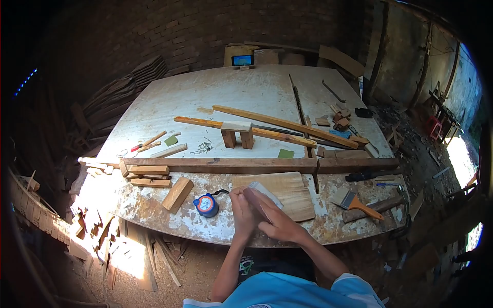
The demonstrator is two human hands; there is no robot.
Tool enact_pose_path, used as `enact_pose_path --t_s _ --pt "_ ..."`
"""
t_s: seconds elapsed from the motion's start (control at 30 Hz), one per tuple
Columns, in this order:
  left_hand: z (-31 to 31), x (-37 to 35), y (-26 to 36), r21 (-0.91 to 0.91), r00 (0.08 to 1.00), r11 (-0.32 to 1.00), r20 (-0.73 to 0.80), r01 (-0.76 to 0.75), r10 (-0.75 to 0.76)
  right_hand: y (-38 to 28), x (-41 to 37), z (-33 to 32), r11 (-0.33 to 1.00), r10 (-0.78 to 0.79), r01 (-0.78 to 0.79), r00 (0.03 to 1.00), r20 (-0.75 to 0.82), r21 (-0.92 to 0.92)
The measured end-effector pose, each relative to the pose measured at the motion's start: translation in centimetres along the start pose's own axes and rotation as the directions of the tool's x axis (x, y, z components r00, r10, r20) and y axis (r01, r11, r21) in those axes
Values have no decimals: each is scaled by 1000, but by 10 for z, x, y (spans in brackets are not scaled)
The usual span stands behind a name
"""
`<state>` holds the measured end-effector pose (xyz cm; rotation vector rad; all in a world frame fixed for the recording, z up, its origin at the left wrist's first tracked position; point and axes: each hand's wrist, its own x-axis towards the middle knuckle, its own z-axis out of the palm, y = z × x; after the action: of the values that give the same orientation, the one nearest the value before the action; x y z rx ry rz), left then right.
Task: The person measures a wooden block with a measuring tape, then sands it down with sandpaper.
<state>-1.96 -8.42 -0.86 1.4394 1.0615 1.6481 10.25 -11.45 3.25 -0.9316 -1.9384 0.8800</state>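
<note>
Close to the table's near edge, both hands come together over a wooden board (292, 205). Between them is a flat reddish-brown piece (256, 202), whose kind I cannot make out. My left hand (241, 211) is closed on its left side, fingers curled. My right hand (280, 224) grips the same piece from the right, its thumb pointing left. A pale flat strip (268, 193) lies on the board just beyond the fingers. Left of my left hand rests a blue tape measure (206, 205) with a black strap. A wooden block (177, 195) lies farther left.
A long wooden beam (231, 165) crosses the worktable. Behind it lie wood strips (282, 123), a small wooden stand (237, 134) and nails (203, 148). A paintbrush (359, 204) is at right, small blocks (149, 175) at left. A phone (242, 60) stands at the back.
</note>
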Motion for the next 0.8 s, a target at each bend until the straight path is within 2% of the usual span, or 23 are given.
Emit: enact_pose_path --t_s 0.03,0.07,0.1,0.17,0.2,0.23,0.27,0.3,0.37,0.4,0.5,0.6,0.7,0.73,0.8 --pt "-2 -3 -5 31 999 998 -5 -51 51 -5 -3 4 999 -47 47 999 11 15" --pt "-8 -8 -9 33 999 999 10 40 -41 24 0 3 993 -75 79 996 42 -91" --pt "-12 -13 -4 29 996 996 34 82 -83 37 4 -2 990 4 -3 1000 12 -141" --pt "-14 -7 3 9 988 992 82 129 -129 53 12 -7 988 72 -66 997 39 -140" --pt "-14 -8 1 41 984 990 116 135 -139 35 13 -6 987 21 -9 997 69 -163" --pt "-9 -7 -10 141 995 986 60 -93 85 9 9 -3 981 -30 49 994 104 -188" --pt "-6 -6 -12 96 998 994 50 -50 46 -3 6 -1 980 -83 101 991 109 -170" --pt "-6 -8 -12 59 999 998 47 2 -5 14 9 -2 981 -58 72 995 79 -181" --pt "-11 -5 -7 -1 984 987 78 160 -159 65 8 -7 982 7 -4 1000 16 -188" --pt "-11 -1 -3 -33 969 973 98 230 -226 66 11 -17 993 100 -98 995 25 -70" --pt "0 0 4 -112 996 994 87 3 7 62 10 -12 991 131 -132 991 -17 -34" --pt "-4 2 2 43 993 998 107 -53 48 61 9 -18 988 153 -153 988 4 17" --pt "-14 6 9 153 976 985 215 -74 39 38 11 -14 986 144 -145 989 20 84" --pt "-18 7 6 277 959 946 267 -169 94 19 3 -13 987 129 -131 991 23 96" --pt "-22 9 12 243 941 960 335 -141 53 17 -7 -10 989 123 -126 992 35 80"
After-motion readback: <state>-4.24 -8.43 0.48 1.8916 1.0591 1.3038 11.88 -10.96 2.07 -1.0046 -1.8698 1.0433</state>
